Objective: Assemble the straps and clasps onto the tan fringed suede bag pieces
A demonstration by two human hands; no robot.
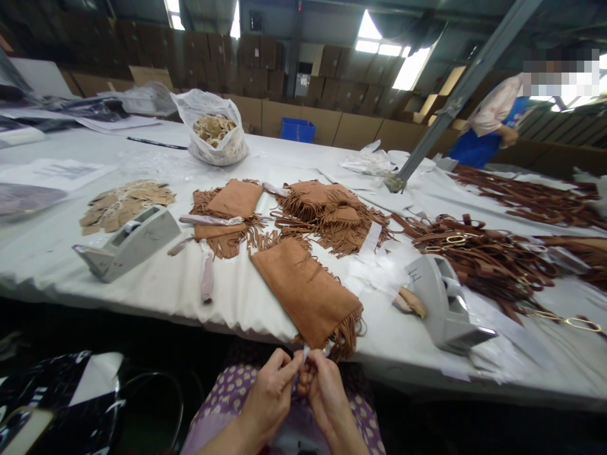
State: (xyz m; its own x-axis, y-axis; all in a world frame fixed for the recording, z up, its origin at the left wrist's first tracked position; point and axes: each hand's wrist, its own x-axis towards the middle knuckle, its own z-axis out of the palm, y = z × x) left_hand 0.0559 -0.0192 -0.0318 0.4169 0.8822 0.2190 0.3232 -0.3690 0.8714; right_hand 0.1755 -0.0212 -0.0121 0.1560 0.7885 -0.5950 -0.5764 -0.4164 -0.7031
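Observation:
A brown fringed suede bag [306,294] lies at the table's front edge, its near corner reaching my hands. There, a small piece of white wrapping [306,351] sits between my fingertips. My left hand [274,387] pinches it from one side, with thumb and index finger pressed together. From the other side my right hand [326,384] closes on the same spot, its fingers curled. What lies under the wrapping is hidden by my fingers.
Tape dispensers [133,243] [446,309] stand left and right. Behind are more fringed bags [234,202], a pile of paper tags [126,205], brown straps [474,253] and a plastic bag [222,151]. A metal post [455,107] rises from the table; a person [497,117] stands beyond.

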